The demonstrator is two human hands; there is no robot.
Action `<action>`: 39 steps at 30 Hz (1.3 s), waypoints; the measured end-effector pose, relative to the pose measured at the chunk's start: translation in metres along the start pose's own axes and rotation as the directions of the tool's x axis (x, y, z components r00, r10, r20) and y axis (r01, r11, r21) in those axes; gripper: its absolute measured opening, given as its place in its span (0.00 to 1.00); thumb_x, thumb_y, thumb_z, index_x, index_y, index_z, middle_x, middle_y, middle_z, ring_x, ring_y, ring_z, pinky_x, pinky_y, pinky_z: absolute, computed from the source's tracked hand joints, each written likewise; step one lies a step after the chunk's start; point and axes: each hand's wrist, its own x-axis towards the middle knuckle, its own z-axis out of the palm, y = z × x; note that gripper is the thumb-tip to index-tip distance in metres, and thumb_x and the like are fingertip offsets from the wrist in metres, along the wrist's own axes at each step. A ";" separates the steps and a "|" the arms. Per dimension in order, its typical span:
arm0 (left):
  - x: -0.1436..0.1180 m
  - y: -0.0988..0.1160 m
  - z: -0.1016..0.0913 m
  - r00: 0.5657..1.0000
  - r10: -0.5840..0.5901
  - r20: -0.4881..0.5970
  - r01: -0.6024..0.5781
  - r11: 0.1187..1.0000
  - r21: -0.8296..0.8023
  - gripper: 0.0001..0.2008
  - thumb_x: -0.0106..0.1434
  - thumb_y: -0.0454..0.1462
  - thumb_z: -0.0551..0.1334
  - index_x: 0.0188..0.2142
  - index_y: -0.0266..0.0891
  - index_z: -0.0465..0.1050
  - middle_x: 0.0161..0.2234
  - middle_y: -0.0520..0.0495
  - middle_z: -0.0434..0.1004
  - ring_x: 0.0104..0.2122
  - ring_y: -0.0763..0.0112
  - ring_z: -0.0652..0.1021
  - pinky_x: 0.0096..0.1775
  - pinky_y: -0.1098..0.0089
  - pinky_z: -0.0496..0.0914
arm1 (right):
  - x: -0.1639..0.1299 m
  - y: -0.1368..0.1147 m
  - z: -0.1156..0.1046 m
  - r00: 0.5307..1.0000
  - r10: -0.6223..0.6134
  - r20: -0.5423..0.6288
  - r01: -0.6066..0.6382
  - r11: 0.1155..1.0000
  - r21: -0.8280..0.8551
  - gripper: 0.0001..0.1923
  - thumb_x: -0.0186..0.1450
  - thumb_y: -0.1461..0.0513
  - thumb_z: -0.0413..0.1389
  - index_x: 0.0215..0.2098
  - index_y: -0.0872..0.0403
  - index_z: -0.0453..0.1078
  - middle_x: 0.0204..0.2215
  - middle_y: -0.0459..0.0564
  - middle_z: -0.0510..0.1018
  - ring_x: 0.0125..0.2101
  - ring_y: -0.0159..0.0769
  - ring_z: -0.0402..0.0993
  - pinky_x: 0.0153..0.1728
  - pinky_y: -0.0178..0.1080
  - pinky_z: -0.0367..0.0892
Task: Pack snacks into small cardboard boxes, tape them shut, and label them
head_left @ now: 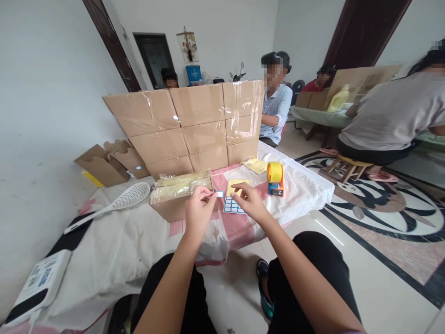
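sticker: small, white-blue, pinched at fingertip level, raised just above the sheet's left edge | sticker sheet: yellow backing, blue-white label grid on near half, laid flat on the cloth, centre, slightly tilted

tape dispenser, white swatter, stacked cartons

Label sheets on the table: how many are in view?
2. One sheet of blue labels lies under the right hand; a second yellow sheet lies farther back, left of the tape dispenser. Others may be hidden.
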 end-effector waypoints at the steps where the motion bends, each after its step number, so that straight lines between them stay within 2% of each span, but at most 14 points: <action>1: 0.000 0.000 0.001 0.999 0.016 0.028 -0.016 1.000 0.003 0.10 0.62 0.42 0.66 0.33 0.44 0.66 0.32 0.54 0.82 0.27 0.72 0.77 0.33 0.71 0.67 | 0.000 -0.005 0.005 0.996 -0.072 0.048 0.068 0.995 0.080 0.11 0.63 0.56 0.60 0.42 0.51 0.76 0.36 0.49 0.75 0.28 0.33 0.69 0.31 0.38 0.65; 4: -0.001 0.001 0.003 0.997 0.061 0.052 -0.062 0.998 0.017 0.08 0.63 0.42 0.65 0.34 0.45 0.67 0.32 0.54 0.82 0.27 0.71 0.78 0.34 0.71 0.68 | 0.006 -0.014 0.014 0.985 -0.167 0.051 0.148 0.951 0.272 0.08 0.65 0.56 0.59 0.33 0.52 0.76 0.31 0.48 0.74 0.28 0.33 0.68 0.29 0.37 0.62; 7: 0.000 0.000 0.003 0.997 0.074 0.026 -0.075 0.996 0.058 0.07 0.63 0.42 0.65 0.35 0.45 0.68 0.32 0.54 0.82 0.28 0.71 0.78 0.35 0.71 0.68 | 0.015 -0.015 0.016 0.986 -0.150 0.073 0.115 0.928 0.355 0.08 0.64 0.56 0.59 0.32 0.52 0.77 0.32 0.48 0.75 0.27 0.31 0.67 0.28 0.36 0.61; 10: 0.001 -0.003 0.001 0.998 0.056 0.020 -0.057 0.998 0.032 0.08 0.63 0.42 0.65 0.35 0.44 0.68 0.34 0.52 0.83 0.30 0.70 0.79 0.36 0.71 0.69 | 0.021 -0.013 0.018 0.983 -0.155 0.099 0.111 0.929 0.352 0.06 0.63 0.58 0.61 0.33 0.52 0.77 0.32 0.46 0.75 0.26 0.30 0.65 0.27 0.35 0.59; 14: 0.002 -0.003 0.000 0.998 0.052 0.027 -0.053 0.998 0.036 0.08 0.63 0.44 0.65 0.36 0.44 0.70 0.36 0.50 0.84 0.35 0.67 0.81 0.37 0.70 0.70 | 0.029 -0.010 0.019 0.961 -0.245 0.125 0.195 0.927 0.319 0.06 0.64 0.59 0.60 0.31 0.52 0.76 0.32 0.46 0.74 0.28 0.30 0.67 0.29 0.34 0.60; 17: 0.008 -0.003 -0.008 0.992 0.066 -0.109 -0.047 0.984 0.171 0.09 0.66 0.45 0.62 0.40 0.44 0.73 0.42 0.46 0.83 0.43 0.61 0.81 0.46 0.63 0.72 | 0.038 -0.001 0.017 0.973 -0.221 0.062 0.204 0.956 0.211 0.05 0.65 0.62 0.57 0.31 0.52 0.75 0.32 0.46 0.75 0.28 0.31 0.67 0.31 0.35 0.61; 20: 0.024 -0.014 -0.027 0.923 0.071 -0.378 0.117 0.884 0.452 0.16 0.65 0.48 0.62 0.48 0.44 0.73 0.57 0.39 0.75 0.61 0.47 0.69 0.61 0.44 0.59 | 0.045 0.014 0.019 0.985 -0.165 0.042 0.163 0.985 0.057 0.05 0.64 0.65 0.55 0.33 0.52 0.73 0.34 0.46 0.76 0.29 0.32 0.68 0.33 0.36 0.61; 21: 0.031 -0.021 -0.036 0.899 0.023 -0.438 0.223 0.835 0.502 0.22 0.64 0.50 0.63 0.53 0.44 0.71 0.63 0.37 0.68 0.65 0.42 0.62 0.63 0.37 0.53 | 0.046 0.020 0.021 0.987 -0.147 0.060 0.146 0.989 0.015 0.06 0.64 0.66 0.54 0.34 0.52 0.73 0.34 0.47 0.76 0.30 0.33 0.68 0.34 0.36 0.62; 23: 0.045 -0.041 -0.052 0.860 -0.169 -0.481 0.426 0.757 0.496 0.36 0.59 0.55 0.65 0.61 0.42 0.65 0.69 0.32 0.54 0.68 0.35 0.54 0.62 0.31 0.48 | 0.046 0.030 0.029 0.988 -0.109 0.114 0.113 0.993 -0.028 0.08 0.63 0.68 0.53 0.35 0.51 0.73 0.36 0.48 0.77 0.34 0.36 0.70 0.36 0.37 0.62; 25: 0.059 -0.063 -0.066 0.848 -0.302 -0.436 0.496 0.741 0.452 0.42 0.56 0.57 0.65 0.64 0.39 0.62 0.70 0.30 0.50 0.68 0.34 0.53 0.62 0.33 0.51 | 0.043 0.039 0.039 0.984 -0.084 0.156 0.089 0.996 -0.024 0.10 0.62 0.70 0.52 0.36 0.51 0.73 0.37 0.48 0.77 0.36 0.37 0.70 0.38 0.37 0.62; 28: 0.072 -0.090 -0.077 0.886 -0.277 -0.372 0.432 0.785 0.445 0.41 0.54 0.56 0.67 0.61 0.40 0.65 0.65 0.33 0.58 0.66 0.42 0.58 0.65 0.44 0.52 | 0.039 0.047 0.054 0.981 -0.068 0.180 0.067 0.998 0.011 0.10 0.62 0.70 0.52 0.35 0.51 0.72 0.36 0.46 0.77 0.35 0.36 0.71 0.38 0.36 0.62; 30: 0.075 -0.100 -0.080 0.899 -0.256 -0.356 0.403 0.802 0.441 0.40 0.53 0.56 0.68 0.61 0.43 0.66 0.64 0.37 0.59 0.65 0.47 0.60 0.66 0.48 0.52 | 0.038 0.050 0.062 0.981 -0.060 0.186 0.055 0.998 0.031 0.08 0.62 0.69 0.53 0.34 0.51 0.72 0.34 0.45 0.76 0.33 0.35 0.70 0.37 0.36 0.62; 35: 0.073 -0.103 -0.081 0.907 -0.257 -0.333 0.385 0.827 0.410 0.42 0.52 0.57 0.69 0.62 0.44 0.65 0.64 0.38 0.59 0.65 0.50 0.62 0.67 0.55 0.55 | 0.042 0.053 0.072 0.983 -0.038 0.182 0.028 0.998 0.057 0.06 0.63 0.67 0.54 0.34 0.51 0.71 0.32 0.44 0.75 0.32 0.34 0.69 0.35 0.35 0.62; 39: 0.072 -0.101 -0.082 0.912 -0.258 -0.319 0.377 0.833 0.404 0.42 0.52 0.56 0.68 0.62 0.42 0.64 0.64 0.37 0.59 0.64 0.50 0.63 0.66 0.55 0.55 | 0.045 0.054 0.079 0.982 -0.008 0.188 -0.003 0.998 0.058 0.03 0.63 0.65 0.56 0.33 0.51 0.70 0.31 0.43 0.75 0.31 0.34 0.69 0.34 0.35 0.62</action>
